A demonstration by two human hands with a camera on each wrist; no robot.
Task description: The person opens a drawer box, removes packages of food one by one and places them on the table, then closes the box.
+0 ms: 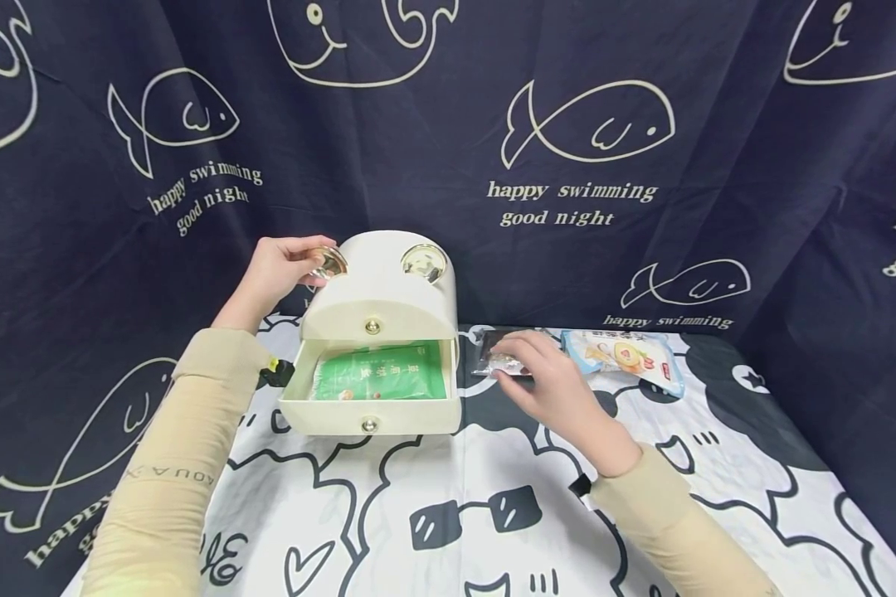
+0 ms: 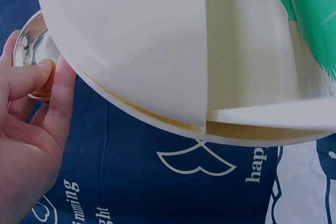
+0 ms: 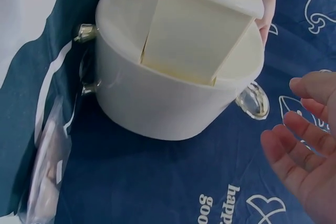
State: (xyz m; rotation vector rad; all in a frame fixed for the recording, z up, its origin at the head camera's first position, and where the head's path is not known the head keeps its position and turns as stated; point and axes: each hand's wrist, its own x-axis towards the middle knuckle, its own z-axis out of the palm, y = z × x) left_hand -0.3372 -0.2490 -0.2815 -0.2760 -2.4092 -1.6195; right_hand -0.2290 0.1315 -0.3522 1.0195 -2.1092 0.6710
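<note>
A white domed box (image 1: 388, 292) with two drawers stands on the table, two gold discs on its top like eyes. My left hand (image 1: 272, 269) pinches the left gold disc (image 2: 32, 51), thumb on its shiny face and fingers behind. The lower drawer (image 1: 411, 419) is pulled out and holds a green packet (image 1: 381, 375). To the right of the box, my right hand (image 1: 548, 385) hovers over a small clear and dark packet (image 1: 485, 363), partly covering it in the head view. In the right wrist view, that hand's fingers curve loosely with nothing between them.
A blue and white snack bag (image 1: 630, 355) lies on the table right of the small packet. Dark blue curtains (image 1: 448, 157) with fish drawings hang close behind the box. The table has a black and white patterned cloth (image 1: 388, 514).
</note>
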